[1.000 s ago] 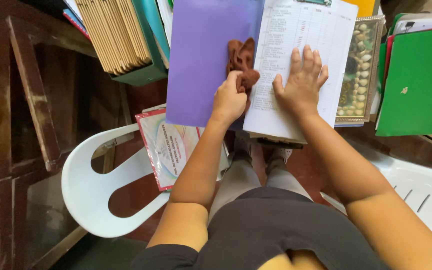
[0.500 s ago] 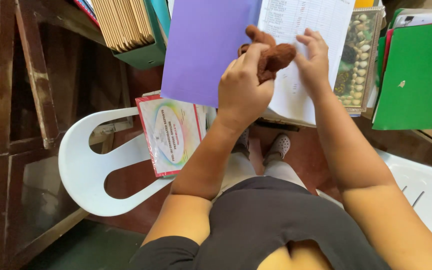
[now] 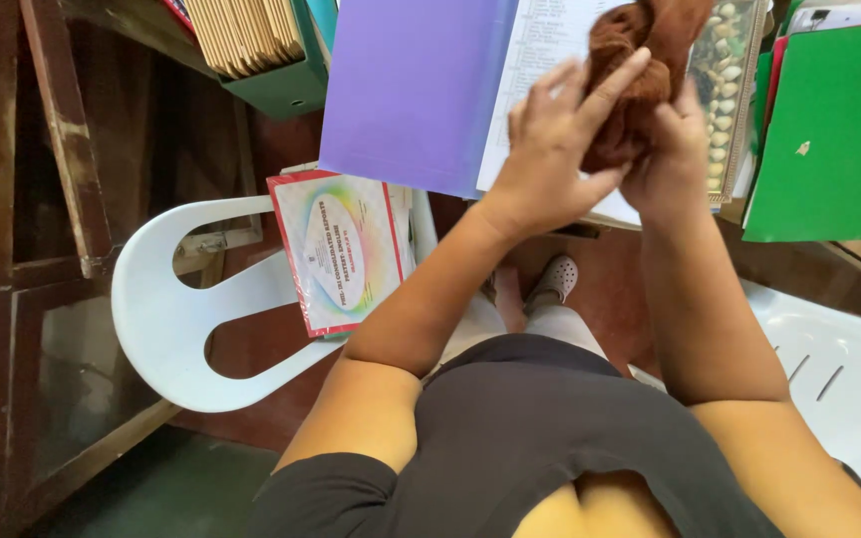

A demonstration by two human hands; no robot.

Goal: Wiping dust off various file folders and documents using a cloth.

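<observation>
We hold the brown cloth (image 3: 640, 75) bunched above the open paper folder (image 3: 550, 60) | left hand (image 3: 550, 149) and right hand (image 3: 670, 149) both closed on it — fingers wrapped | judgement: keep the grip even, gather loose ends — clear of the purple cover (image 3: 411, 90).

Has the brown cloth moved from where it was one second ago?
Yes. The brown cloth lay at the inner edge of the purple folder; now both hands hold it further right, lifted over the printed sheet, near the shell tray.
</observation>
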